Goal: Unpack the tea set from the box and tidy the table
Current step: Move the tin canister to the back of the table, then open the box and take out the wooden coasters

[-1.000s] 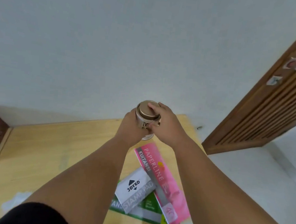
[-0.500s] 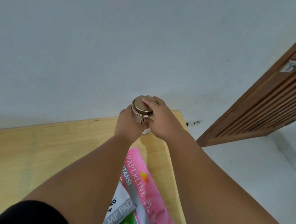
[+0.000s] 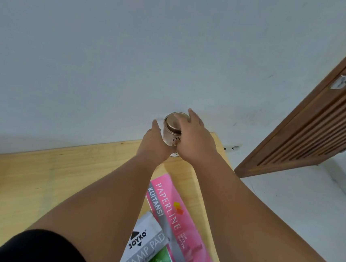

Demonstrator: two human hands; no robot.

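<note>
Here the tea tin (image 3: 172,130) stands upright, long axis vertical, at the far right corner of the pale wooden table (image 3: 36,181) by the white wall. It is a smooth metal cylinder with a bronze lid (dark lettering unreadable). The left hand (image 3: 153,141) and right hand (image 3: 192,139) flank it, fingers loosened and spread. Nearer lie a pink booklet (image 3: 182,226) reading "PAPERLINE KUITANSI" and a grey box (image 3: 146,244) marked "JOYKO STAMP PAD".

Two bare forearms, black sleeve (image 3: 36,248) on the left — hands unadorned
</note>
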